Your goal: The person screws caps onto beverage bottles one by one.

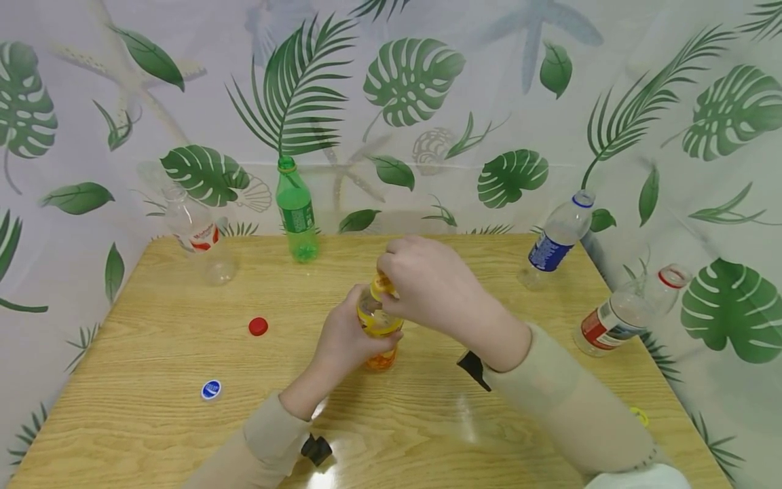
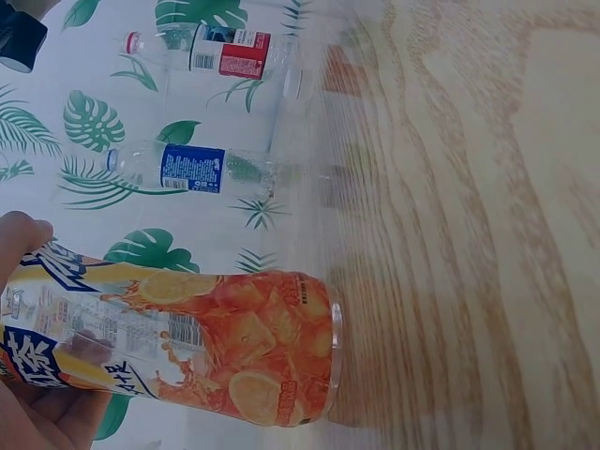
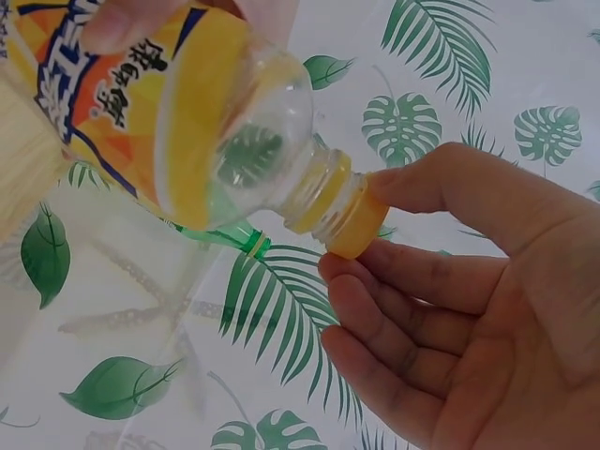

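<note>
**Bottle (image 2: 202, 342) near upright in the left hand (image 1: 345, 333), yellow cap (image 3: 359, 220) at the right fingertips**

The bottle's long axis rises from the left hand toward the right hand (image 1: 430, 285). Its base is below the left hand, by the table (image 1: 153, 421); whether they touch I cannot tell. The cap sits at the top of that axis, in line with the neck (image 3: 323, 192), and some screw thread shows between it and the yellow collar (image 3: 314, 202). Both hands are on the bottle and its cap: the left nearer the body, the right nearer the cap.

The left hand wraps the label from its own side, thumb across the near face. The right hand reaches over from the other side, back of the hand turned up, pinching the cap between thumb and forefinger, other fingers loosely curled alongside. A red cap (image 1: 258, 327) lies outward of the left hand.
</note>
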